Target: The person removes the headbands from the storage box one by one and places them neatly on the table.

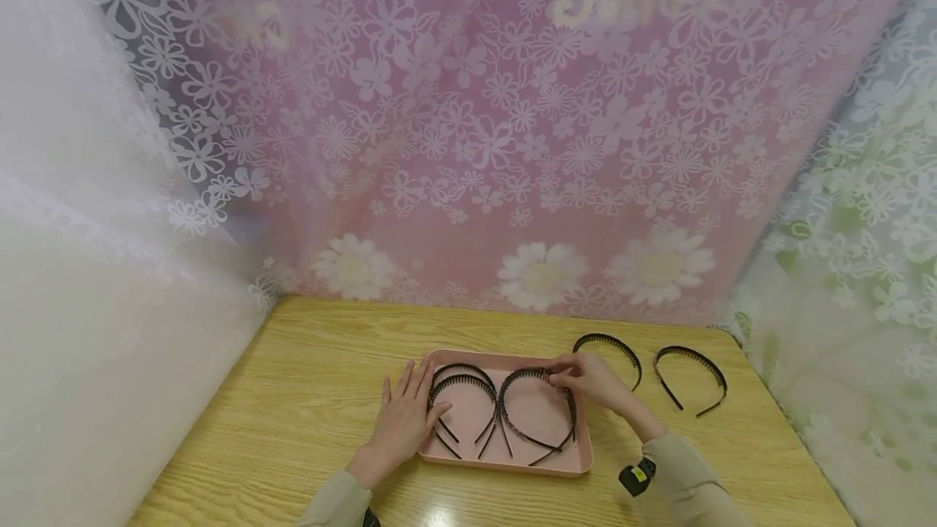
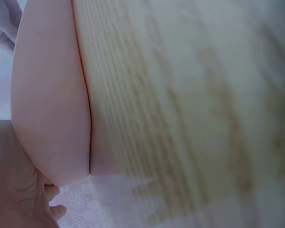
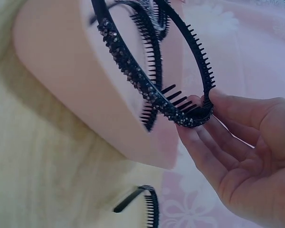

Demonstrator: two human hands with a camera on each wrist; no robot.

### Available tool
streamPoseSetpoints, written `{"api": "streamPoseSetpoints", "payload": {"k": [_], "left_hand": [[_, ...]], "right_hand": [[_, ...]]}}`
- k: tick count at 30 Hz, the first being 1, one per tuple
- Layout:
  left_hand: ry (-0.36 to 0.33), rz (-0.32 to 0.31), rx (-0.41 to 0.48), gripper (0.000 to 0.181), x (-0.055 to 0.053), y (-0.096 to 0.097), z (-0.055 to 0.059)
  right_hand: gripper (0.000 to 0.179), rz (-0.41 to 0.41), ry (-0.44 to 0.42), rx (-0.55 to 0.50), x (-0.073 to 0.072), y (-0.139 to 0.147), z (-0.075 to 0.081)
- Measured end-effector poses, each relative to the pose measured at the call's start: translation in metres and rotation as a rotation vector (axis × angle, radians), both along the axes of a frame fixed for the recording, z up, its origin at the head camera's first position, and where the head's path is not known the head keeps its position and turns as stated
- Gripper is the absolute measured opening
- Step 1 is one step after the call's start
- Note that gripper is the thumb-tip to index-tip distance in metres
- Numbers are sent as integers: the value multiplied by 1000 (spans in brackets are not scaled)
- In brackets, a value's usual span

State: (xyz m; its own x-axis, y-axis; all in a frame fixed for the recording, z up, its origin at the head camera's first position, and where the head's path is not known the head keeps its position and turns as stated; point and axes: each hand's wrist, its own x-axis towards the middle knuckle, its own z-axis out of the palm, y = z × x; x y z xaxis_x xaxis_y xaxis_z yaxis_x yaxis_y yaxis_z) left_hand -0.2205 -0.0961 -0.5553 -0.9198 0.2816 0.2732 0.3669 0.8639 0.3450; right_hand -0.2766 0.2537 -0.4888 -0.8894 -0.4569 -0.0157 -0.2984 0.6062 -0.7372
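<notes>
My right hand [image 1: 594, 383] pinches a black toothed headband [image 3: 133, 73] at its curved top, over the right half of a pink tray [image 1: 505, 468]. Dark sparkling stones cover this headband's outer side in the right wrist view. Another headband [image 3: 154, 61] shows behind it, inside the tray. Two more headbands [image 1: 466, 379] lie overlapped in the tray's left half. At the tray's left side rests my left hand [image 1: 403, 421], fingers stretched along the rim and thumb reaching over the inside. The left wrist view shows mostly the tray's outer wall [image 2: 50, 95].
On the wooden table [image 1: 329, 397], right of the tray, lie two more black headbands, one [image 1: 691, 353] farther right and one [image 1: 609, 338] partly behind my right hand. A pink flowered curtain [image 1: 468, 145] hangs behind the table, with pale sheets at both sides.
</notes>
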Motion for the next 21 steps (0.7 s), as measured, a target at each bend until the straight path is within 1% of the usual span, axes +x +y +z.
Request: {"api": "streamPoseSetpoints", "payload": {"k": [2,5,7,12,17,21], "left_hand": [[17,-6,6,74,0,0,-2],[29,-10,15,74,0,0,-3],[26,-6,15,74,0,0,-3],[-12,6,14,74,0,1,0],[-35,13,6,74,0,2,0],[-37,16,8,74,0,2,1]], "right_hand": [[31,-3,28,21,-1,0,4],[32,8,41,15,-3,2,12],[32,29,60,7,-4,3,17],[31,36,109,18,-5,6,28],[34,36,87,3,-4,9,37],[35,26,53,-18,-5,15,39]]}}
